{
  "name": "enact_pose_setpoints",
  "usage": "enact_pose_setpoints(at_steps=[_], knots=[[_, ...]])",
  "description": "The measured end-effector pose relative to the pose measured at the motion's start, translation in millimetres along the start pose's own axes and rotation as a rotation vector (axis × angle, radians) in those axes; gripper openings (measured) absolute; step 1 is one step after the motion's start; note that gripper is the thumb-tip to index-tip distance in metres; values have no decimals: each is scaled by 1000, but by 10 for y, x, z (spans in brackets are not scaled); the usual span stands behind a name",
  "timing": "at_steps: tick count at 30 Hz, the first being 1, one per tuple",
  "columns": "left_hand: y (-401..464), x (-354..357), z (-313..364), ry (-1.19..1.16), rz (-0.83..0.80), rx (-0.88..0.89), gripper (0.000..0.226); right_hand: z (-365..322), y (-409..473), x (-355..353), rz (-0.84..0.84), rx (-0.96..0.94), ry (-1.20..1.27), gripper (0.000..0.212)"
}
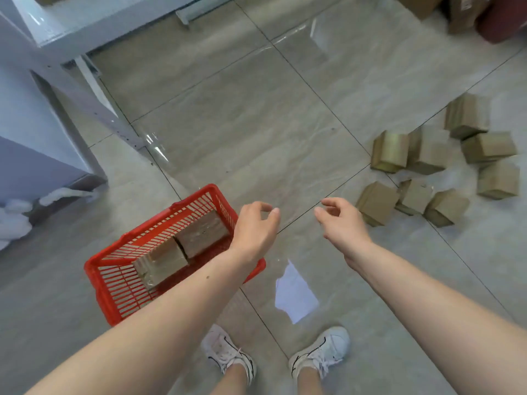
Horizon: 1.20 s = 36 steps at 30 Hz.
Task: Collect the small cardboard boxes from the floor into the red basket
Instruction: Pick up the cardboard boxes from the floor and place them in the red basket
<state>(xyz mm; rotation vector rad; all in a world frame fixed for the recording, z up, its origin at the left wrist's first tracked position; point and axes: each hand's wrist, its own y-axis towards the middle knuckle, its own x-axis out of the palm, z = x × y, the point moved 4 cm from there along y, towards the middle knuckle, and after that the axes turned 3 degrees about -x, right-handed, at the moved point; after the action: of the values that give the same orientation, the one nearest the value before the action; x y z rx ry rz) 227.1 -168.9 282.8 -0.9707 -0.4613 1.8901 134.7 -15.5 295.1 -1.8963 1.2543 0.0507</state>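
1. White crumpled cloth or plastic (14,220) lies bunched on the floor at the far left, against the foot of a pale grey metal shelving frame (85,89) with punched holes along its slanted leg.
2. Red plastic basket (114,269), rectangular with slotted lattice walls and floor, sits on the glossy grey stone-look floor tiles (242,124). Two small brown cardboard boxes lie inside it side by side: the nearer box (161,259) and the farther box (202,232), both with shiny clear tape across their tops.
3. The left hand (255,225) hangs above the basket's right rim, fingers loosely curled and holding nothing.
4. A white reflection patch (295,295) shines on the tile between the forearms, above two white laced sneakers (228,354).
5. The right hand (340,220) is raised over the bare floor, fingers relaxed and slightly bent, holding nothing, near the closest loose box.
6. A scatter of small cube-shaped cardboard boxes (427,152) rests on the floor at right, some tilted, several touching each other.
7. Larger brown cartons (462,12) stand at the top right corner.
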Motion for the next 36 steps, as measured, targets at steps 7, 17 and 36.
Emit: enact_pose_setpoints(at_steps=[7, 17, 36], knots=[[-293, 1138, 879, 38, -68, 35, 34, 510, 140, -1420, 76, 42, 102, 21], [-591, 2620, 1870, 75, -164, 108, 23, 1286, 304, -3096, 172, 131, 209, 19], [-156, 4483, 3667, 328, -246, 220, 27, 1709, 1362, -5192, 327, 271, 421, 34]])
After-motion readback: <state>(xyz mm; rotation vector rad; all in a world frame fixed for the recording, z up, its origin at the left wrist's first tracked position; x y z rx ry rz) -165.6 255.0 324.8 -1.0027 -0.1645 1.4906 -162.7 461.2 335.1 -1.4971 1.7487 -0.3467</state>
